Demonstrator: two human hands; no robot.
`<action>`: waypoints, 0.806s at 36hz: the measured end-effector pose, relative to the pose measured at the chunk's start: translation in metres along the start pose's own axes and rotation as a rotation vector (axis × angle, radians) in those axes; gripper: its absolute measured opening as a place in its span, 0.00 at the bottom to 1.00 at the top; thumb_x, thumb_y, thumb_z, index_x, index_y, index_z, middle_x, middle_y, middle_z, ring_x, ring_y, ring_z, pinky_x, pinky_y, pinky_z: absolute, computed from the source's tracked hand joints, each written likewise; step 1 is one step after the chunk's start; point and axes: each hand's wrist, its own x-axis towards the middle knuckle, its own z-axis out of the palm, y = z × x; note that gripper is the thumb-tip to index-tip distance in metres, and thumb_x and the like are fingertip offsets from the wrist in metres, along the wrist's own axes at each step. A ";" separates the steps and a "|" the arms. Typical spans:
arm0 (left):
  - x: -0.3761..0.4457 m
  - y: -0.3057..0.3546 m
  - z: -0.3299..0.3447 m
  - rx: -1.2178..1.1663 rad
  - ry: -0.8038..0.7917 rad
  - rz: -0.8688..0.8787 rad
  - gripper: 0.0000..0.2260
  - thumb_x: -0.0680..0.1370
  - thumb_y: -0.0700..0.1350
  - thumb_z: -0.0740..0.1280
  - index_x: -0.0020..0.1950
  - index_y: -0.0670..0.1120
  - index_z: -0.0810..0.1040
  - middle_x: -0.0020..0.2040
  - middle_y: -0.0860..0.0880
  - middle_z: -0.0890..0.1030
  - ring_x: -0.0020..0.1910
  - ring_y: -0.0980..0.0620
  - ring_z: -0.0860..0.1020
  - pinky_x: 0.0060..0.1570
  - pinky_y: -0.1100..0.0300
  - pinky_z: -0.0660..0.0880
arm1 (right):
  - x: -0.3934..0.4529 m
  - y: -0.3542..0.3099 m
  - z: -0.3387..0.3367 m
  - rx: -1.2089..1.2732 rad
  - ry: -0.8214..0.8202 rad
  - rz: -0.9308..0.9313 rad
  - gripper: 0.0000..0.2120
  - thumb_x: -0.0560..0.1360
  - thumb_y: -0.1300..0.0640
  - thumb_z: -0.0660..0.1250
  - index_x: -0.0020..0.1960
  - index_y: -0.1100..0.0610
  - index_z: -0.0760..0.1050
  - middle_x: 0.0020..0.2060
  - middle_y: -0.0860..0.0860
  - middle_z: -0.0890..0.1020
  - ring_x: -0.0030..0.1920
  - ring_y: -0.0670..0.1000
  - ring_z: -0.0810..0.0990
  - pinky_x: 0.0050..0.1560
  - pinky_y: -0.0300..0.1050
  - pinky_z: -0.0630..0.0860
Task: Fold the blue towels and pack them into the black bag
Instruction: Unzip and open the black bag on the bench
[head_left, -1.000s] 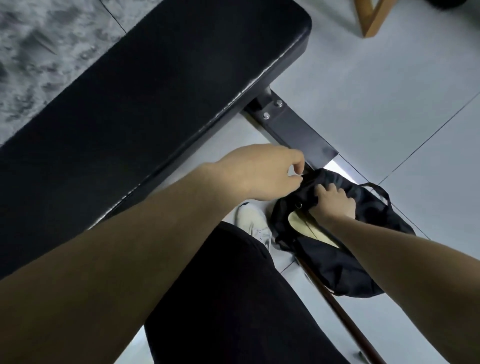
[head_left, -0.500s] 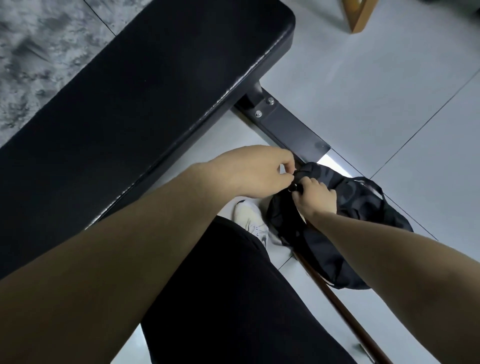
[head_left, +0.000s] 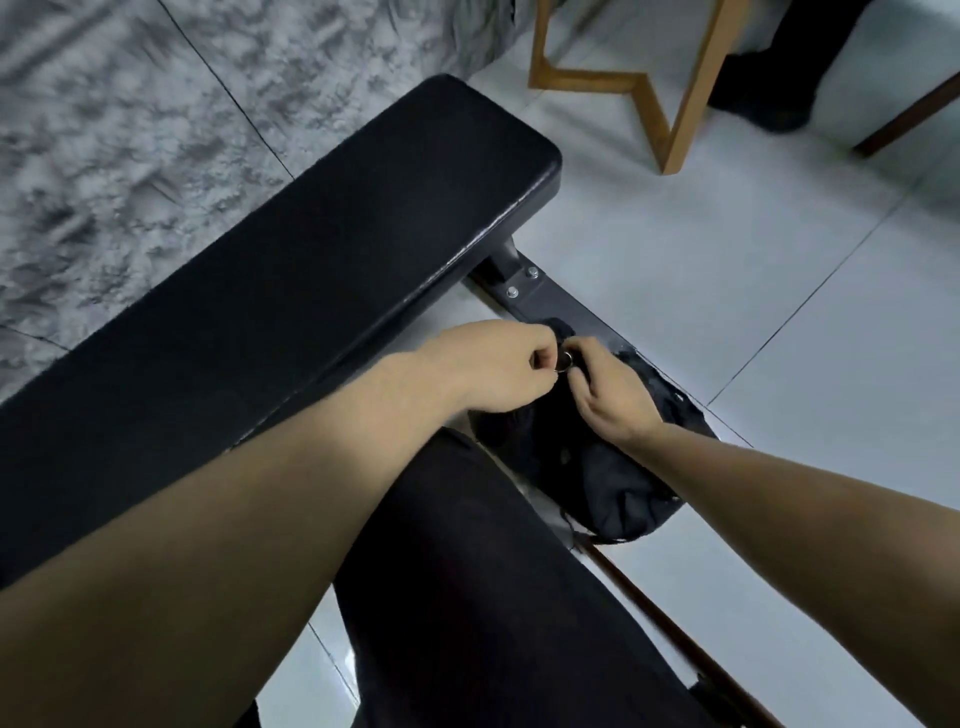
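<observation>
The black bag lies on the pale floor tiles just right of my knee, its mouth bunched shut at the top. My left hand pinches a small metal ring at the bag's mouth. My right hand grips the gathered black fabric right beside that ring, fingers curled. The two hands nearly touch. No blue towel shows anywhere; the inside of the bag is hidden.
A black padded bench runs diagonally on my left, its steel foot reaching under the bag. My black trouser leg fills the lower middle. A wooden frame stands at the back, grey rug at the left.
The bag's mouth, open and showing a pale lining a second ago, is now drawn closed. Both hands came together at the ring. My head tipped up, bringing the wooden frame into sight.
</observation>
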 end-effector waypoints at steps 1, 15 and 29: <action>-0.006 0.002 -0.003 -0.002 0.019 -0.002 0.07 0.80 0.53 0.61 0.55 0.55 0.76 0.49 0.57 0.80 0.45 0.56 0.76 0.49 0.56 0.74 | -0.001 -0.007 -0.006 0.006 0.006 -0.023 0.14 0.79 0.58 0.59 0.65 0.55 0.69 0.58 0.51 0.79 0.55 0.54 0.77 0.52 0.42 0.67; -0.105 0.017 -0.055 -0.047 0.647 -0.100 0.16 0.73 0.52 0.68 0.56 0.52 0.67 0.53 0.54 0.72 0.53 0.49 0.73 0.48 0.53 0.70 | 0.010 -0.161 -0.086 0.327 0.242 -0.254 0.16 0.75 0.59 0.67 0.55 0.48 0.62 0.46 0.42 0.75 0.46 0.39 0.75 0.46 0.37 0.68; -0.182 -0.023 -0.107 -0.294 1.076 -0.383 0.07 0.76 0.51 0.60 0.53 0.54 0.69 0.44 0.54 0.77 0.44 0.46 0.77 0.40 0.52 0.70 | 0.034 -0.330 -0.111 0.207 0.109 -0.592 0.16 0.75 0.58 0.66 0.56 0.50 0.61 0.44 0.40 0.70 0.43 0.40 0.74 0.49 0.48 0.73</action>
